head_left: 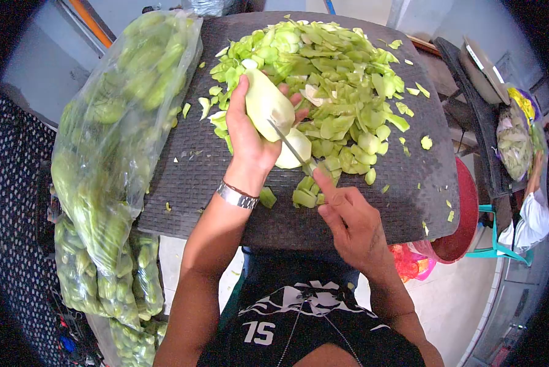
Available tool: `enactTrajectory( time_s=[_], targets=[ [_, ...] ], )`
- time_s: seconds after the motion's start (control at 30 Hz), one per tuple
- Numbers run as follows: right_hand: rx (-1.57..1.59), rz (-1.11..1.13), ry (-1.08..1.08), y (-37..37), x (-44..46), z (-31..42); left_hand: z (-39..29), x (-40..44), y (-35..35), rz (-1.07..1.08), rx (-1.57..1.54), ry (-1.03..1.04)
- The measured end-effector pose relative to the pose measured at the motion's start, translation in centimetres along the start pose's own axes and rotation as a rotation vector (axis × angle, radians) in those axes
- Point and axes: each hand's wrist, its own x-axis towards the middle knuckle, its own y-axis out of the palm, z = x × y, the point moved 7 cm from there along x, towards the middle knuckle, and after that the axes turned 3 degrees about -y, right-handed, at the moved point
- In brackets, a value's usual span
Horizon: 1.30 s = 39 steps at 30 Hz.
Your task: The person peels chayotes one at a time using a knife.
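Observation:
My left hand (248,137), with a silver watch band (236,196) at the wrist, is wrapped round a peeled pale-green fruit (264,104). It is large and oval, perhaps a green mango. My right hand (355,223) grips a knife (291,144) with the index finger stretched along it. The blade's tip meets the lower end of the fruit. Just below lies another pale peeled piece (294,153), partly behind the blade. A big heap of green peelings (339,92) spreads over the dark woven-pattern table (183,205) beyond my hands.
A long clear plastic bag of green produce (118,128) leans along the table's left edge, with more filled bags (106,263) below. To the right stand a red tub (464,211) and a teal stool (492,244). Another person's arm (534,174) shows at far right.

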Motion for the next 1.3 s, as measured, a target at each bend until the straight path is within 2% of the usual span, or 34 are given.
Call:
enactTrajectory(
  time_s=[0.27, 0.37, 0.47, 0.67, 0.87, 0.97, 1.07, 1.2, 1.3],
  targets=[
    [-0.019, -0.005, -0.054, 0.0, -0.1, 0.1, -0.3, -0.2, 0.2, -0.004, 0.013, 0.05],
    [-0.004, -0.012, -0.055, -0.1, -0.1, 0.0, -0.3, -0.2, 0.8, 0.134, -0.019, 0.08],
    [-0.07, -0.03, -0.047, 0.1, 0.0, 0.1, -0.2, -0.8, 1.5, 0.061, -0.115, 0.087],
    [-0.001, -0.065, -0.047, -0.2, 0.8, 0.1, 0.9, -1.1, 2.1, 0.15, -0.132, 0.058],
    [-0.071, -0.113, -0.044, 0.1, 1.4, 0.0, 1.3, -1.1, 1.8, 0.082, -0.177, 0.055],
    [-0.03, -0.065, 0.007, 0.2, 1.6, -0.3, 1.0, -1.3, 1.7, 0.056, -0.145, 0.073],
    [0.065, -0.004, 0.042, 0.2, 1.2, -0.4, 0.1, -1.3, 1.5, 0.164, -0.132, 0.129],
    [0.166, 0.012, 0.033, 0.1, 0.5, -0.7, -0.4, -1.6, 2.2, 0.125, 0.008, 0.19],
    [0.101, 0.004, 0.054, -0.4, 0.9, -0.8, 0.0, -2.3, 3.1, 0.158, 0.056, 0.187]
  ],
)
